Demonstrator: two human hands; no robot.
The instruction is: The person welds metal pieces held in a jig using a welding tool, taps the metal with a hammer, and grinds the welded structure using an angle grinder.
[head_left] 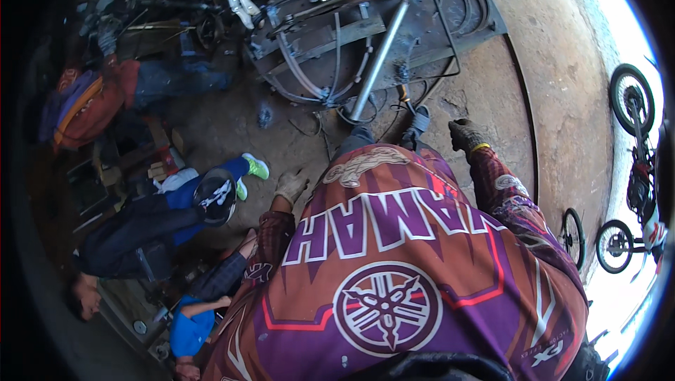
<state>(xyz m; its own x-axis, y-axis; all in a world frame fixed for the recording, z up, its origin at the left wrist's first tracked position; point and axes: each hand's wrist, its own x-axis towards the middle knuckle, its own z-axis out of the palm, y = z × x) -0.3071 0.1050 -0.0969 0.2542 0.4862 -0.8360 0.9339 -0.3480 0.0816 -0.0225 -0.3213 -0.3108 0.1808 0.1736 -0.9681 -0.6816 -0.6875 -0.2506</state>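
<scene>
My left hand (290, 184), in a pale work glove, hangs beside my hip with fingers loosely extended and nothing visible in it. On the other side, my right hand (465, 135) wears a darker grey glove with a yellow cuff. Its fingers are loosely bent and apart, and I see nothing in them. Both hands are away from the workpieces. Ahead of my feet lies a dark metal plate (485, 1) bearing a curved metal frame (299, 75). A shiny metal tube (380, 61) slants across it toward my shoes.
Locking pliers (235, 1) lie among metal parts at the far left. A cable (524, 92) runs along the floor at right. People stand at left, one holding a dark helmet (214, 197). A motorcycle (636, 177) and a bicycle wheel (573, 238) are at right.
</scene>
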